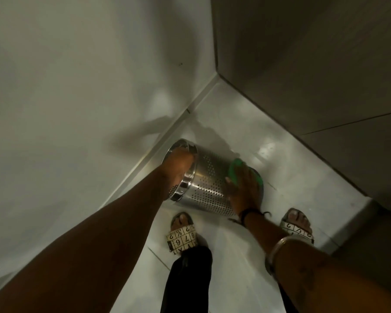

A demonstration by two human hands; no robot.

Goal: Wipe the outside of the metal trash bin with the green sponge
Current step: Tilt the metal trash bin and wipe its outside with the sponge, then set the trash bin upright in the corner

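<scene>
The metal trash bin (209, 181) is a perforated steel cylinder, tipped on its side above the floor with its open rim facing left. My left hand (178, 164) reaches into the mouth and grips the rim, holding the bin up. My right hand (244, 188) presses the green sponge (234, 169) flat against the bin's outer wall near its base end. Part of the sponge is hidden under my fingers.
A white wall (77, 98) runs along the left and a darker panelled wall (314, 64) along the right, meeting in a corner behind the bin. My two sandalled feet (182, 236) stand on the glossy tiled floor (280, 159) just below the bin.
</scene>
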